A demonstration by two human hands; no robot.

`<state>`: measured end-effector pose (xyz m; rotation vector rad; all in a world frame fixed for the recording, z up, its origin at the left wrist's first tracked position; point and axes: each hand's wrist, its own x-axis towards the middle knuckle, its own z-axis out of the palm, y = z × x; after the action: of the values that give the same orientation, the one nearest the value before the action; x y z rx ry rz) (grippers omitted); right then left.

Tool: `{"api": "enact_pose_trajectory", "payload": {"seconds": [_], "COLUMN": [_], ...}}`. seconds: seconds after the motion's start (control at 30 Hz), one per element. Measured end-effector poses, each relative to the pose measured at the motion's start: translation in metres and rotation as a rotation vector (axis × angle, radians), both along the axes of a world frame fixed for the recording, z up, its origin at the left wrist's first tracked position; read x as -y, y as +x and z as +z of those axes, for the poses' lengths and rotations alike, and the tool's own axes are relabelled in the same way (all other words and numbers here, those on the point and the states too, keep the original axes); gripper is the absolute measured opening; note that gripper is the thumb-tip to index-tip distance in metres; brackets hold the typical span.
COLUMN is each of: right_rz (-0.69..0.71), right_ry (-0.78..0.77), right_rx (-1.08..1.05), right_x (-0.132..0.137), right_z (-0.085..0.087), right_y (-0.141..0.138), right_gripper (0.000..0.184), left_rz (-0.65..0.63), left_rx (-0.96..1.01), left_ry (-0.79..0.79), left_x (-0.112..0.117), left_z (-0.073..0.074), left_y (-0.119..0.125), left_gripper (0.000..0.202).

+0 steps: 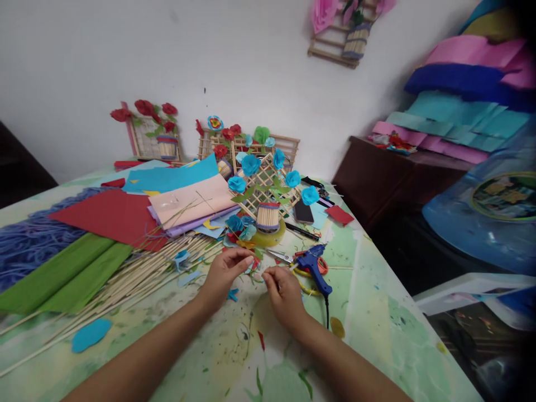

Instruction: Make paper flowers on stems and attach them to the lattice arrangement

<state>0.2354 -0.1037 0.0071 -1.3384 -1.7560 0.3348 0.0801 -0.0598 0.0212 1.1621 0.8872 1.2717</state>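
Note:
Over the middle of the table, my left hand is closed with thumb and fingers pinched together. Facing it, a small gap away, my right hand is also closed in a pinch. Anything between the fingertips is too small to make out. Just right of my right hand lies a blue glue gun, with scissors beside its tip. Behind the hands, a stick lattice with blue paper flowers and a small stick pot stands by a yellow tape roll.
Thin sticks, green paper, red paper and purple yarn cover the table's left. A phone lies behind the glue gun. Finished lattices with red flowers lean on the wall. A blue chair stands right.

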Motion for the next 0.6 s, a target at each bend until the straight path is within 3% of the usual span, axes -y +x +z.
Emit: {"api": "enact_pose_trajectory", "payload": {"seconds": [0.47, 0.6], "right_rz": [0.079, 0.086], "right_ry": [0.047, 0.020], "right_rx": [0.021, 0.007], "right_x": [-0.0013, -0.0002], "right_z": [0.0001, -0.0011], "right_y": [-0.0003, -0.0006], "right_gripper": [0.021, 0.020], "left_rz": [0.092, 0.048], "left_rx": [0.022, 0.035], "left_ry": [-0.053, -0.088], "left_x": [-0.0033, -0.0013], "left_z": [-0.0005, 0.0005], "left_y": [-0.0010, 0.0008], "left_gripper": [0.017, 0.016]}}
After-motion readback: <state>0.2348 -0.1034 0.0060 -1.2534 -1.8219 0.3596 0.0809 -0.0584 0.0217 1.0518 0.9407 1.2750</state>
